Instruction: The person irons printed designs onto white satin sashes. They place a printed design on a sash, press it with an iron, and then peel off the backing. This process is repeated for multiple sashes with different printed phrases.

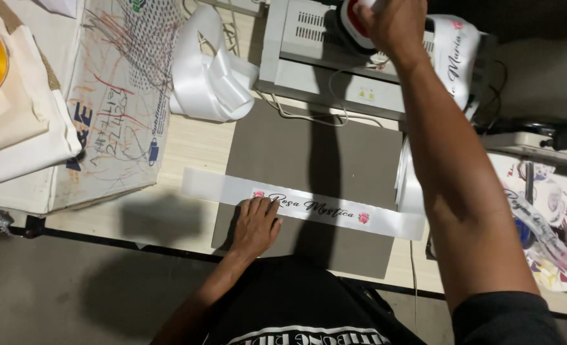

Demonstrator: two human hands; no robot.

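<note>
Far left, folded cream cloth pieces (21, 121) and a scribbled-over sheet (120, 96) are seen on the wooden bench (187, 144), with a loose roll of white satin ribbon (210, 67) beside them. A white printed ribbon strip (309, 207), lettered in black script with a small pink rose at each end, is laid flat across the grey pad (315, 153) of the heat press (334, 57). It is pinned near its left rose by the left hand (256, 225), open, fingers spread flat on the strip. The right hand (392, 25) is raised and closed around the press handle (353, 22). More printed ribbons (456, 54) are draped at right. Judged: positioning finished, pressing pending; the left hand would need clearing off the pad before the plate is lowered squarely.
</note>
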